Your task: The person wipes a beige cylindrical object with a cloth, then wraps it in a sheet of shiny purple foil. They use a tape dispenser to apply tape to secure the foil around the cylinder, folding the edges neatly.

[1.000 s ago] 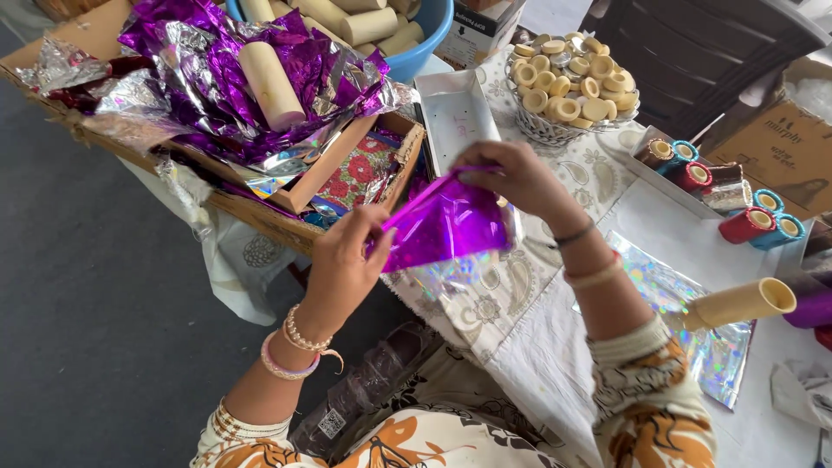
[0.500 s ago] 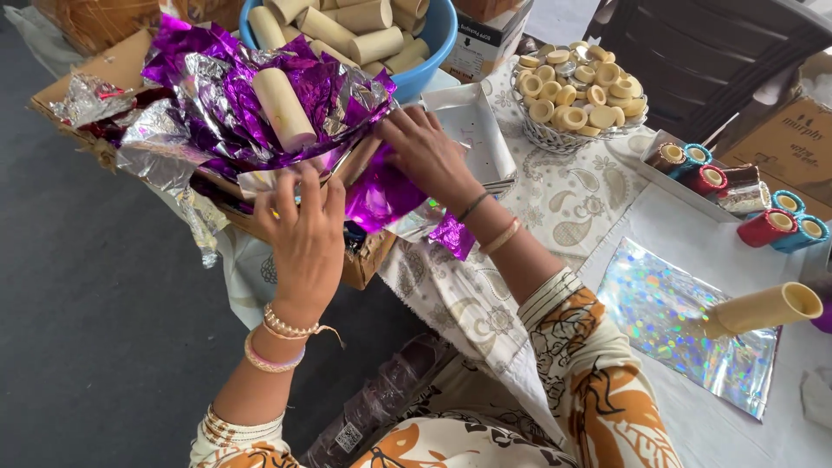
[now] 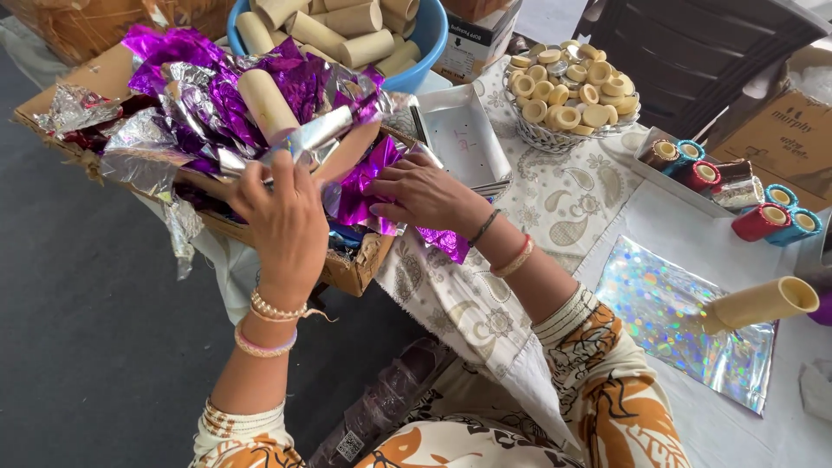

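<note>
My left hand (image 3: 279, 225) lifts the edge of a heap of crumpled purple and silver foil (image 3: 217, 104) that lies in a cardboard tray (image 3: 351, 273); its fingers grip a silver strip of that foil. A cream cardboard tube (image 3: 266, 104) rests on top of the heap. My right hand (image 3: 422, 194) presses a folded purple foil sheet (image 3: 368, 186) down under the lifted heap, palm flat on it. A corner of that sheet (image 3: 446, 243) sticks out below my wrist.
A blue tub of cream tubes (image 3: 347, 26) stands behind the tray. A wire basket of round caps (image 3: 572, 87), a white tray (image 3: 464, 139), several foil-wrapped tubes (image 3: 737, 195), a holographic sheet (image 3: 685, 321) with a bare tube (image 3: 763, 303) lie on the cloth-covered table (image 3: 537, 208).
A second ago both hands held the purple sheet up in the air. They carried it left into the cardboard tray; now the left hand lifts the heap and the right hand pushes the sheet beneath.
</note>
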